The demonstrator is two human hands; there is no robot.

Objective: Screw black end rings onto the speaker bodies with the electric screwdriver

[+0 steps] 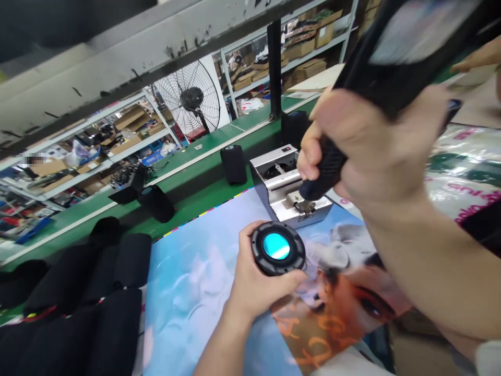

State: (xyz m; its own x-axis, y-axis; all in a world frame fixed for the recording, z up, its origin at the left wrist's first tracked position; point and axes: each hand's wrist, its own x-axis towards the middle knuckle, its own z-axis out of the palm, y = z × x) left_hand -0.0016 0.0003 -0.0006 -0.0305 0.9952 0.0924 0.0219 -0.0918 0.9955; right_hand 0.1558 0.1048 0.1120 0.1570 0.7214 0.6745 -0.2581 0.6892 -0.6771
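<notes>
Speaker (pixel 278 247), frame centre, clasped in left grip (pixel 256 282); black tool (pixel 395 60), upper right, right grip (pixel 378 138) wrapped round it; slack right grip could drop tool onto speaker, scuffing it

Room to pass over the blue mat (pixel 183 292) left of the left hand (pixel 260 282), black tubes (pixel 115 324) blocking the near left, silver machine (pixel 276 180) in the way farther back, right hand (pixel 376 141) filling the right
</notes>
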